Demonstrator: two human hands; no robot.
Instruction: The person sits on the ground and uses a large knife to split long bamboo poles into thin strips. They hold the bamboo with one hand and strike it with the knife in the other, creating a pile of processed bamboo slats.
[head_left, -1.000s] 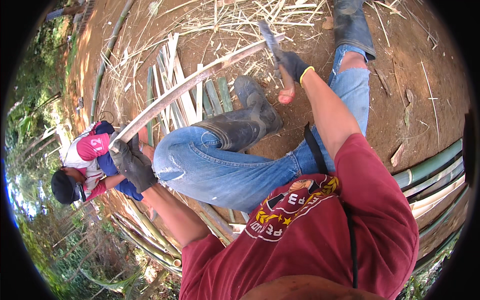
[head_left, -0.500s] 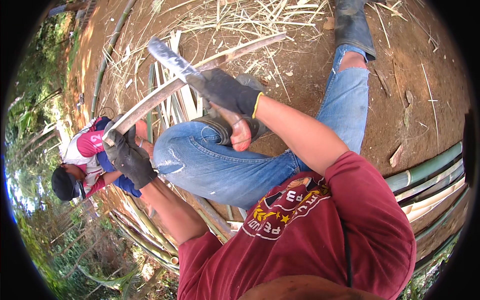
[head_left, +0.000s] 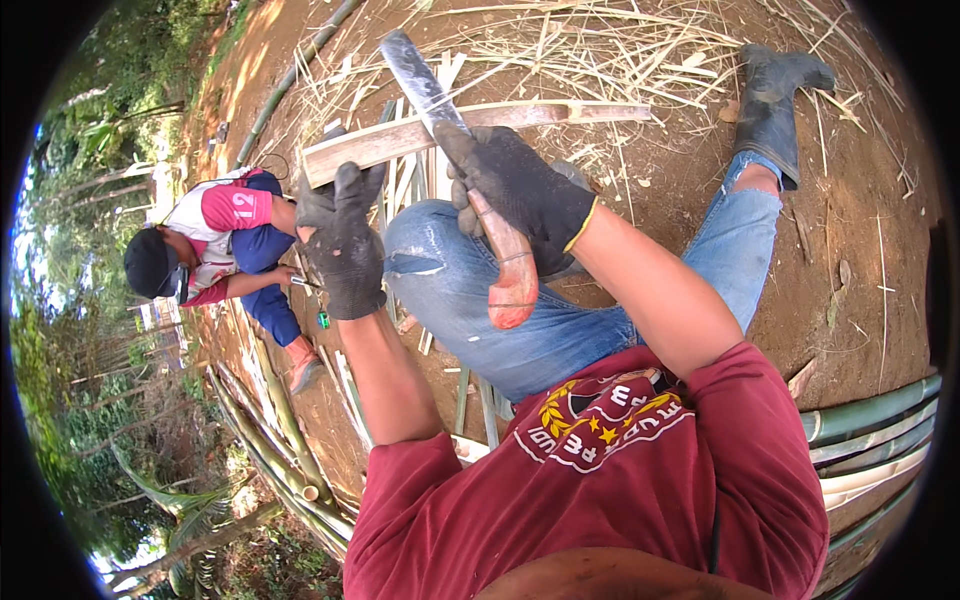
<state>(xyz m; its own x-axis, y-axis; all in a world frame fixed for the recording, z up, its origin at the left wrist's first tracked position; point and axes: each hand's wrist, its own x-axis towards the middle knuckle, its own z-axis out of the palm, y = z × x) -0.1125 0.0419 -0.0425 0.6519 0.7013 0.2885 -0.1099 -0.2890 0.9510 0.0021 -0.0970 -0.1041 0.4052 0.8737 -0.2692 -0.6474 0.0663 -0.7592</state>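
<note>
My left hand (head_left: 345, 245), in a dark work glove, holds the left end of a long split bamboo strip (head_left: 385, 142). Its thumb lies on the near side, and dark glove fingers show past the far edge. The strip runs nearly level to the right above my bent knee. In my right hand (head_left: 525, 190), also gloved, is a machete, its fingers wrapped round the wooden handle (head_left: 513, 265). The machete blade (head_left: 418, 78) points up and left, crossing the strip near its middle. Whether the blade touches the strip I cannot tell.
Shavings and thin bamboo strips (head_left: 590, 50) litter the dirt beyond my legs. Green bamboo poles (head_left: 870, 415) lie at right, more poles (head_left: 270, 430) at lower left. Another person in a black cap (head_left: 150, 262) crouches at left, a hand holding a small object.
The view has shifted. The strip has swung from a steep slant to nearly level, and my left hand has come up and right with its end. The machete stays in my right hand.
</note>
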